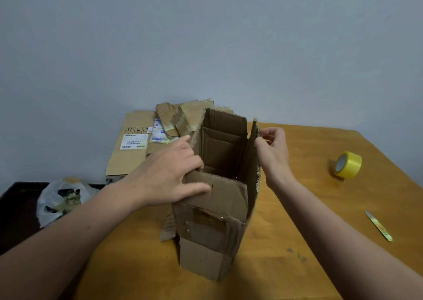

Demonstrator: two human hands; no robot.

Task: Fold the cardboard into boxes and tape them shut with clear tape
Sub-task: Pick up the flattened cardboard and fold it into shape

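Note:
A tall brown cardboard box [212,228] stands upright on the wooden table [309,208], its top flaps up and its inside open. My left hand [169,171] grips the box's left top edge, thumb lying on the near flap and fingers curled over the rim. My right hand [272,148] pinches the upright right flap near its top. A roll of yellowish clear tape [348,165] lies on its side at the right of the table, apart from both hands.
A stack of flattened cardboard [130,148] with labels and old tape lies at the table's far left, behind the box. A thin metal blade [378,225] lies near the right edge. A white plastic bag [60,199] sits on a dark surface to the left.

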